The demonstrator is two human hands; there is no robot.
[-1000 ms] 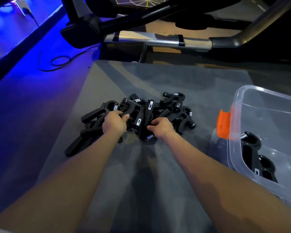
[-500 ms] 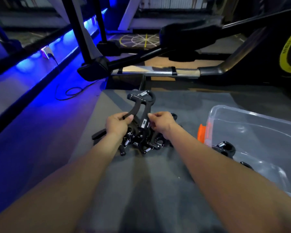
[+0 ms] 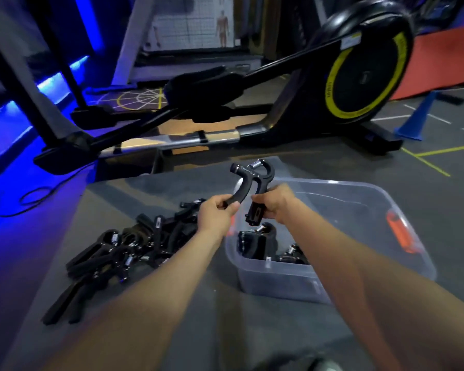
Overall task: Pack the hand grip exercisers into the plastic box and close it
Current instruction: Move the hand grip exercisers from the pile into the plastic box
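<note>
1. We see a black exercise machine point(image 3: 292, 84) with a yellow-ringed wheel across the far side, standing on the floor beyond our mat point(image 3: 225, 317).
2. The grey mat fills the near ground, and everything we handle lies on it.
3. The clear box point(image 3: 413, 253) sits on the mat at the right, open, with an orange latch point(image 3: 402, 232) on its right wall.
4. A pile of grippers point(image 3: 123, 253) lies on the mat at the left, just beside the box.
5. We count at least two packed grippers point(image 3: 257, 242) in the near left corner of the box.
6. We hold one lifted gripper point(image 3: 252, 180) in the air above the box's far left edge, spring end up.
7. Our left hand point(image 3: 216, 214) has its fingers curled round the curved left handle.
8. Our right hand point(image 3: 275, 203) has its fingers closed on the straight right handle.
9. A blue cone point(image 3: 418, 116) stands on the floor at the far right.
</note>
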